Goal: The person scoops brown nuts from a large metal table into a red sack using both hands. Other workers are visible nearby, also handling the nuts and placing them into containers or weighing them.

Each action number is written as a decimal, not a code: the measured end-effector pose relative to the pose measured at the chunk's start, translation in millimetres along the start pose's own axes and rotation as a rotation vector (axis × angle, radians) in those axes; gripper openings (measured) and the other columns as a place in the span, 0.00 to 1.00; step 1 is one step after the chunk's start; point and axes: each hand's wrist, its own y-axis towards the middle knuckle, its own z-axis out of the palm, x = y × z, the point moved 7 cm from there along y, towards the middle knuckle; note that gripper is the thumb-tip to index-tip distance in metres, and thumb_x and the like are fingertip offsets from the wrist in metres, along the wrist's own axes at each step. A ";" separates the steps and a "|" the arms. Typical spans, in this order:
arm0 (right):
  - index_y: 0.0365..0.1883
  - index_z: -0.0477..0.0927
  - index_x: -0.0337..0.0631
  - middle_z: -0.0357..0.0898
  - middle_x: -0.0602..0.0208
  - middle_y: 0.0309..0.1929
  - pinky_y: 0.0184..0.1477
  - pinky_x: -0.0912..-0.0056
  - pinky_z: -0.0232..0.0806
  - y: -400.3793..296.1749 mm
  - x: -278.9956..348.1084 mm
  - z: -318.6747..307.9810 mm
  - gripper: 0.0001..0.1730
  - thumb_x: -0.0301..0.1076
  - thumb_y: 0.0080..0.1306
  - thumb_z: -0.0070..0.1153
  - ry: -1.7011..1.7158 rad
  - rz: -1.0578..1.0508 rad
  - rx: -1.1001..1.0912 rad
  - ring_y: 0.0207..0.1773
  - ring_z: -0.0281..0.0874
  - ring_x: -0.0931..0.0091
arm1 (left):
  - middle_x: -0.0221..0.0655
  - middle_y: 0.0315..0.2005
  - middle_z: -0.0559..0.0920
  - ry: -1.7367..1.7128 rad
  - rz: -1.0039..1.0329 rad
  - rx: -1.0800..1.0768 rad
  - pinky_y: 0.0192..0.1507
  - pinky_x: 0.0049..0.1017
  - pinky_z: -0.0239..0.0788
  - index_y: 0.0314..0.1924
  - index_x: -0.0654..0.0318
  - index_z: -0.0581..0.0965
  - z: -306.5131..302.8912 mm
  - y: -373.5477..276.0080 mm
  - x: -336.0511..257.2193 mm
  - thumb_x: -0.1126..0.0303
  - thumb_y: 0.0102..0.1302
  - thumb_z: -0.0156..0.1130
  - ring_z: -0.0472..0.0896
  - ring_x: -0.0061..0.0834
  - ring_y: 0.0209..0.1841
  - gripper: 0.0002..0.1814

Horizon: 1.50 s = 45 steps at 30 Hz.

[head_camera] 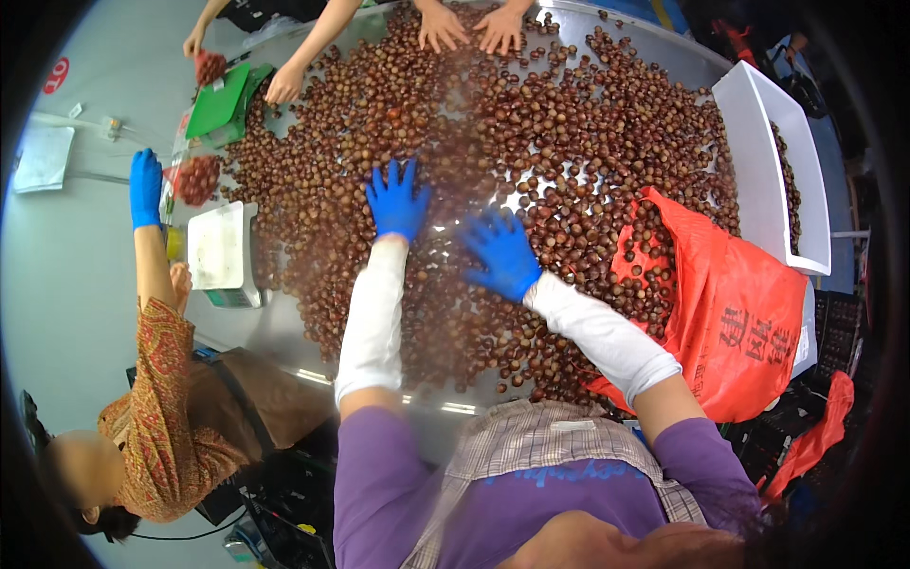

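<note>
Glossy round brown nuts (pixel 419 117), which look like chestnuts, lie spread over a metal table (pixel 291 323). My left hand (pixel 398 201), in a blue glove, rests on them near the middle, palm down with fingers spread. To its right, my right hand (pixel 503 254), also blue-gloved, is over the nuts with its fingers apart and slightly blurred. Neither hand grips anything I can make out; what lies under the palms is hidden. Beside my right forearm lies a red plastic sack (pixel 732 313) bearing writing, its mouth open towards the pile, with nuts inside the opening.
A white foam box (pixel 739 107) holding nuts stands at the right edge. A white-topped scale (pixel 219 245) and a green-topped scale (pixel 222 107) stand left, near a filled red mesh bag (pixel 195 180). Co-workers' bare hands (pixel 441 27) touch the far nuts; another worker's blue-gloved hand (pixel 146 188) is at left.
</note>
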 end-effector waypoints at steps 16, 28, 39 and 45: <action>0.77 0.62 0.59 0.53 0.56 0.79 0.77 0.30 0.37 -224.5 -0.4 -20.5 0.51 0.63 0.59 0.65 -0.043 0.145 0.219 0.81 0.45 0.49 | 0.50 0.79 0.50 -0.266 -0.377 -0.136 0.75 0.62 0.29 0.78 0.56 0.57 -49.0 -328.2 -4.3 0.47 0.59 0.72 0.42 0.59 0.80 0.53; 0.74 0.67 0.56 0.60 0.53 0.76 0.76 0.33 0.41 -153.3 30.9 14.6 0.47 0.65 0.60 0.62 0.012 0.064 0.084 0.76 0.53 0.45 | 0.47 0.78 0.53 -0.226 -0.038 0.056 0.76 0.61 0.36 0.76 0.45 0.64 -45.3 -214.7 -89.6 0.42 0.63 0.67 0.46 0.61 0.78 0.44; 0.73 0.69 0.50 0.57 0.58 0.79 0.77 0.47 0.52 16.3 -40.7 -13.1 0.36 0.59 0.72 0.52 0.050 0.247 0.152 0.80 0.55 0.58 | 0.46 0.76 0.59 -0.022 -0.203 -0.144 0.75 0.59 0.42 0.72 0.38 0.70 -16.6 -30.7 -7.8 0.44 0.68 0.62 0.53 0.60 0.77 0.34; 0.67 0.75 0.46 0.74 0.50 0.67 0.66 0.62 0.69 -36.2 -96.1 -85.4 0.28 0.44 0.71 0.60 0.672 0.397 -0.205 0.65 0.77 0.63 | 0.45 0.77 0.59 -0.330 -0.008 -0.279 0.76 0.58 0.41 0.75 0.46 0.65 -83.5 -106.8 -37.7 0.54 0.66 0.67 0.51 0.57 0.78 0.39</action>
